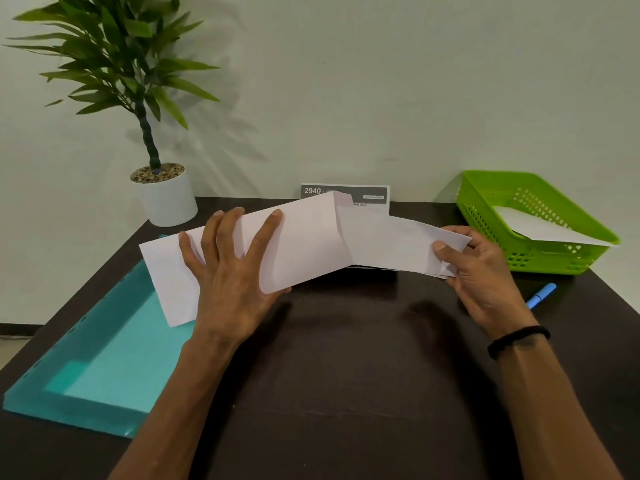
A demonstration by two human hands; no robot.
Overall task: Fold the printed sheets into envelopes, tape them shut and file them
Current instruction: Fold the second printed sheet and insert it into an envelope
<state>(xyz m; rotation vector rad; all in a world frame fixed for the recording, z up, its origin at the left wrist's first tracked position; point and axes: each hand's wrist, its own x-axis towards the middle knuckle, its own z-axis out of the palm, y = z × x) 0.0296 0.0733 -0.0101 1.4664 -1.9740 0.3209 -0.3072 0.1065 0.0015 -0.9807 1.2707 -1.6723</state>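
A white sheet, partly folded, is held a little above the dark table. My left hand lies spread over its left half, fingers straight on top and thumb under the lower edge. My right hand pinches the folded right flap at its end, thumb on top. Behind the sheet, a printed sheet with a dark header reading 2940 leans against the wall. A turquoise file folder lies at the left, under the sheet's left corner.
A green plastic basket holding a white paper stands at the right rear. A blue pen lies in front of it. A potted plant stands at the left rear by the wall.
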